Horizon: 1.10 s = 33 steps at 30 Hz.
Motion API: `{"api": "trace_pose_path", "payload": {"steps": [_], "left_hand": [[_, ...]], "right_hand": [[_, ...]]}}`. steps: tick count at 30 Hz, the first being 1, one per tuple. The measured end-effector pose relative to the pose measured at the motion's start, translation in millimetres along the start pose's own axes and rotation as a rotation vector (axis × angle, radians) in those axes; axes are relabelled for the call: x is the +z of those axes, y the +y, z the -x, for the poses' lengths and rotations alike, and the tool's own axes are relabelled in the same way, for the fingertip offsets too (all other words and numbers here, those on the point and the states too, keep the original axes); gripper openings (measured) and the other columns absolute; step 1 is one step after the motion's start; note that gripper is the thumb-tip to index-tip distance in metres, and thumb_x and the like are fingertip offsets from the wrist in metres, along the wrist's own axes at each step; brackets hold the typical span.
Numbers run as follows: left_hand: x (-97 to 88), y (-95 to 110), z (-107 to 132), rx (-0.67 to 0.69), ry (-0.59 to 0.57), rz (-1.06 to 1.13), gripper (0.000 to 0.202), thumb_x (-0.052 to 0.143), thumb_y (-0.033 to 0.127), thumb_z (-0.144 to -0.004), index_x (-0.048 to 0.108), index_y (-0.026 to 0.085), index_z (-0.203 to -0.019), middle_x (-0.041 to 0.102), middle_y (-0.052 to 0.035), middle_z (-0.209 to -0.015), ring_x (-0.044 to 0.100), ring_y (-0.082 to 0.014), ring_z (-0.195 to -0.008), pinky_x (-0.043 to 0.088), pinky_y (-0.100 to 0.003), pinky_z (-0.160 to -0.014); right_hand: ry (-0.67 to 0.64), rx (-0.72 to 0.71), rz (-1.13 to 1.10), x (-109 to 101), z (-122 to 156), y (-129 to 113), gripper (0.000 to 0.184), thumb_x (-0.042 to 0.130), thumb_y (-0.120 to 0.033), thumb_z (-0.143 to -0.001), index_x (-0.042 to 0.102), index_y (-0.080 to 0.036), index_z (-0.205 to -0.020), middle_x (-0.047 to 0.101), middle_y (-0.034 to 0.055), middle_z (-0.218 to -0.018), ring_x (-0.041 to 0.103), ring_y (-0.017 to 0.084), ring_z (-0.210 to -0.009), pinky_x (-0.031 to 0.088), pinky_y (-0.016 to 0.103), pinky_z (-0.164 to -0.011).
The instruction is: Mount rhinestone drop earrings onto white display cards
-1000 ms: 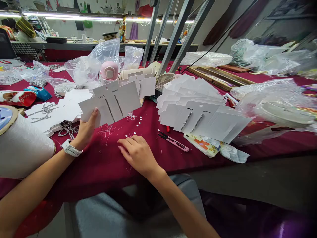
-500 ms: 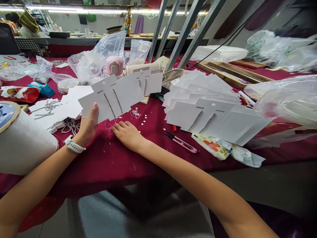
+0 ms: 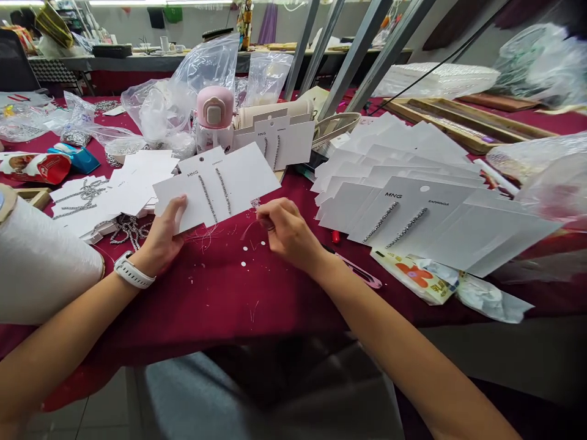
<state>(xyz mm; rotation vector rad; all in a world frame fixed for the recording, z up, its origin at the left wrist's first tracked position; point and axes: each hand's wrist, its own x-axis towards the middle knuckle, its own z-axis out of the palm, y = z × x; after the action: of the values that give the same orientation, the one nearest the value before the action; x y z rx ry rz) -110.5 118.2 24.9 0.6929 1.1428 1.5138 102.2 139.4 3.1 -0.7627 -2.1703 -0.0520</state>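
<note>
My left hand (image 3: 160,238) holds a white MNG earring card (image 3: 215,186) by its lower edge, with the thumb on top. The card carries two long rhinestone strip earrings. My right hand (image 3: 290,232) is raised just off the burgundy tablecloth (image 3: 206,299), to the right of the card. Its thumb and fingertips pinch together on what looks like a thin thread (image 3: 250,229). Small white dots and fine fibres lie on the cloth between my hands.
A fan of similar earring cards (image 3: 403,208) lies to the right, with pink snips (image 3: 362,275) partly behind my right wrist. Rhinestone chain (image 3: 131,231), a large white spool (image 3: 41,263), a pink-lidded bottle (image 3: 213,116) and plastic bags (image 3: 156,110) surround the work.
My right hand has lifted off the cloth, moved right and pinched its fingertips together. My left hand still holds the card. The whole view has shifted slightly.
</note>
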Motion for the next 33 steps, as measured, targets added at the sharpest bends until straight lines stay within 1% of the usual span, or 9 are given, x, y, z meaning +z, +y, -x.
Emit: {"api": "trace_pose_path", "payload": {"steps": [4, 7, 10, 13, 15, 18, 21, 28, 33], "left_hand": [[1.1, -4, 5, -0.124, -0.061, -0.074, 0.033, 0.072, 0.019, -0.057, 0.064, 0.018, -0.089, 0.065, -0.0013, -0.097, 0.06, -0.0157, -0.085, 0.053, -0.019, -0.058], [3.0, -6, 7, -0.177, -0.123, -0.125, 0.031, 0.073, 0.013, -0.053, 0.065, 0.016, -0.083, 0.066, -0.0012, -0.094, 0.06, -0.0148, -0.082, 0.053, -0.02, -0.062], [4.5, -5, 11, -0.225, -0.107, -0.168, 0.024, 0.073, 0.015, -0.054, 0.067, 0.016, -0.077, 0.067, -0.0016, -0.089, 0.061, -0.0157, -0.08, 0.052, -0.021, -0.062], [4.0, -5, 17, -0.269, -0.085, -0.255, 0.014, 0.072, 0.013, -0.051, 0.067, 0.016, -0.064, 0.067, -0.0016, -0.081, 0.061, -0.0171, -0.079, 0.052, -0.021, -0.061], [3.2, -6, 22, -0.257, -0.116, -0.348, 0.018, 0.071, 0.007, -0.046, 0.068, 0.016, -0.061, 0.067, -0.0012, -0.079, 0.061, -0.0178, -0.083, 0.052, -0.02, -0.066], [4.2, -8, 27, -0.254, -0.166, -0.407, 0.021, 0.072, 0.009, -0.047, 0.07, 0.017, -0.066, 0.068, -0.001, -0.079, 0.062, -0.0183, -0.083, 0.053, -0.021, -0.069], [7.8, -11, 29, -0.376, -0.236, -0.311, 0.019, 0.072, 0.02, -0.056, 0.071, 0.019, -0.075, 0.069, -0.0019, -0.081, 0.064, -0.0186, -0.081, 0.053, -0.023, -0.066], [9.6, -15, 31, -0.478, -0.268, -0.306, 0.029, 0.075, 0.023, -0.057, 0.069, 0.021, -0.085, 0.07, -0.0025, -0.086, 0.065, -0.0186, -0.074, 0.053, -0.026, -0.067], [15.1, -14, 33, -0.515, -0.355, -0.298, 0.034, 0.073, 0.018, -0.057, 0.068, 0.02, -0.091, 0.07, -0.0049, -0.085, 0.065, -0.0219, -0.078, 0.053, -0.029, -0.07]], "right_hand": [[0.104, 0.056, -0.145, -12, 1, 4, 0.01, 0.044, -0.019, -0.086, 0.048, -0.022, -0.095, 0.055, 0.0005, -0.079, 0.055, 0.012, -0.077, 0.046, 0.029, -0.073], [0.177, 0.128, -0.217, -19, 0, 0, 0.014, 0.049, -0.02, -0.085, 0.052, -0.023, -0.098, 0.058, -0.0002, -0.08, 0.057, 0.011, -0.079, 0.047, 0.028, -0.072], [0.197, 0.169, -0.264, -24, 0, -3, 0.019, 0.051, -0.018, -0.084, 0.055, -0.024, -0.102, 0.06, -0.0008, -0.08, 0.057, 0.011, -0.08, 0.048, 0.028, -0.073], [0.204, 0.136, -0.22, -26, 0, -2, 0.018, 0.051, -0.015, -0.084, 0.06, -0.023, -0.097, 0.061, -0.0001, -0.082, 0.056, 0.012, -0.083, 0.048, 0.029, -0.073], [0.22, 0.139, -0.199, -27, 0, -2, 0.016, 0.05, -0.015, -0.084, 0.063, -0.023, -0.09, 0.062, 0.0009, -0.085, 0.056, 0.013, -0.085, 0.048, 0.03, -0.072], [0.271, 0.167, -0.216, -30, 0, -2, 0.014, 0.051, -0.016, -0.084, 0.063, -0.024, -0.084, 0.063, 0.0006, -0.082, 0.057, 0.014, -0.083, 0.048, 0.031, -0.071], [0.291, 0.177, -0.263, -31, 1, -4, 0.011, 0.052, -0.017, -0.083, 0.062, -0.023, -0.08, 0.063, -0.0005, -0.076, 0.057, 0.013, -0.078, 0.048, 0.029, -0.071], [0.144, 0.249, -0.481, -27, 5, -11, 0.011, 0.051, -0.025, -0.085, 0.059, -0.02, -0.079, 0.066, 0.0006, -0.081, 0.061, 0.013, -0.083, 0.05, 0.03, -0.077], [0.095, 0.24, -0.492, -25, 4, -17, 0.009, 0.056, -0.023, -0.081, 0.058, -0.019, -0.073, 0.066, 0.0007, -0.074, 0.062, 0.011, -0.073, 0.05, 0.027, -0.07]]}}
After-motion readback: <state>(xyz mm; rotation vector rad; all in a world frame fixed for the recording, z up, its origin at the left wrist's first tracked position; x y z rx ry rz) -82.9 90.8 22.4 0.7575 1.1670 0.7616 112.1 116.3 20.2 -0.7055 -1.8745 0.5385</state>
